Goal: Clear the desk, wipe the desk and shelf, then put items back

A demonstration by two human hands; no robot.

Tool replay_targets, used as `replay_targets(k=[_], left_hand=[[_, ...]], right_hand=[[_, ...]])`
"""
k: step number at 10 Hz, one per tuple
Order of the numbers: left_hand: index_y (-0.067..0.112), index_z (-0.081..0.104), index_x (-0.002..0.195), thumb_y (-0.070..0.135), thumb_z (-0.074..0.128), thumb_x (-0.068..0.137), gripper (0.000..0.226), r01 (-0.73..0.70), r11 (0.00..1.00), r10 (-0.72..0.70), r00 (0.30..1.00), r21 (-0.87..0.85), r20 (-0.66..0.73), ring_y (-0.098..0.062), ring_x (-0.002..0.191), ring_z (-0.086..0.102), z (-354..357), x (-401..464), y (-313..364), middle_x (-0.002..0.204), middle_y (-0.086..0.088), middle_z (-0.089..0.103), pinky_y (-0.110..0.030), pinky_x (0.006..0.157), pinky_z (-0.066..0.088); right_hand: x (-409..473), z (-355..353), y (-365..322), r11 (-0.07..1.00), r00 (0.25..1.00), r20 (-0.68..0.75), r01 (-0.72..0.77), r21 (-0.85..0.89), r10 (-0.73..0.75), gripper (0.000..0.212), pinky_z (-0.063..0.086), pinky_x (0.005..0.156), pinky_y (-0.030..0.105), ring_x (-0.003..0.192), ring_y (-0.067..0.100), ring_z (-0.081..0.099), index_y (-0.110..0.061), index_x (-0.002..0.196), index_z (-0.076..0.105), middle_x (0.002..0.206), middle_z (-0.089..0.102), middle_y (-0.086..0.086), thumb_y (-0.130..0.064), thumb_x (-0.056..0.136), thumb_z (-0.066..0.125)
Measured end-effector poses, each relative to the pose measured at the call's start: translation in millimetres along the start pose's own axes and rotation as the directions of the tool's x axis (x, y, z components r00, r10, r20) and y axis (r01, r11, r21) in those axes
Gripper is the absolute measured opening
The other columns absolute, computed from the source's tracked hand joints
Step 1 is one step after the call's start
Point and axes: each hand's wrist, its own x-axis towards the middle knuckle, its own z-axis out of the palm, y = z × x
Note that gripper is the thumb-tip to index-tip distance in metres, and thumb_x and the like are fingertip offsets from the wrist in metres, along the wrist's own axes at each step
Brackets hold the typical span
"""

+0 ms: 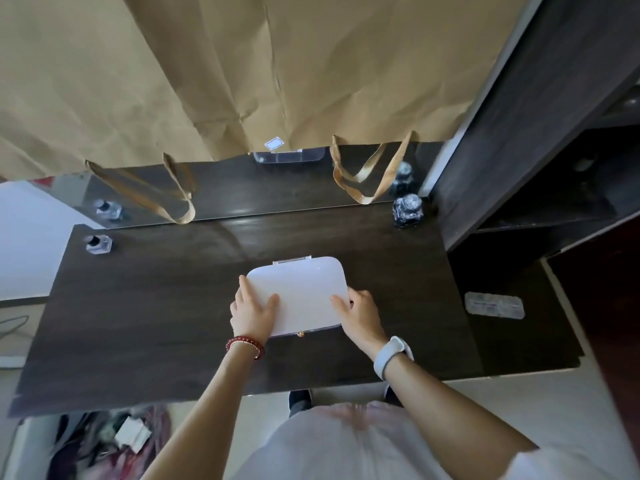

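On the dark bench [138,323], the left hand [251,311] clasps the left edge of the white case [301,292] and the right hand [360,311] its right edge, both grips holding it mid-bench, its long axis running left-right, equally near each.

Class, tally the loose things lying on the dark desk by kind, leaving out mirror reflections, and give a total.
White case, held by both hands: 1
Clear bottle: 1
Dark bottle: 1
Blister pack: 1
Total: 4
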Motion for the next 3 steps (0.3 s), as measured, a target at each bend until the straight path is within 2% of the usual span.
replay_targets(k=[1,3], left_hand=[[0.008,0.003,0.144,0.041,0.041,0.086,0.077,-0.035,0.996,0.04,0.997,0.083,-0.064,-0.037,0.131,0.022,6.6,-3.9,-1.4,0.15,-0.015,0.02,-0.046,0.105,0.022],[0.006,0.007,0.144,0.051,0.02,0.072,0.085,-0.064,0.986,0.09,0.982,0.153,-0.169,-0.035,0.127,0.029,13.8,-7.2,-3.9,0.147,-0.015,0.026,-0.045,0.102,0.027]], right_hand=[[-3.1,-4.3,-3.5,1.0,1.0,0.008,-0.009,-0.027,0.009,0.032,0.045,0.087,0.035,0.1,0.026,0.054,-0.004,0.108,0.059,0.109,0.053,0.013,-0.029,0.092,0.05],[-1.3,-11.9,-6.8,0.996,0.998,0.048,-0.043,-0.08,0.047,0.037,0.044,0.09,0.036,0.108,0.027,0.053,-0.004,0.114,0.056,0.115,0.055,0.013,-0.032,0.091,0.051]])
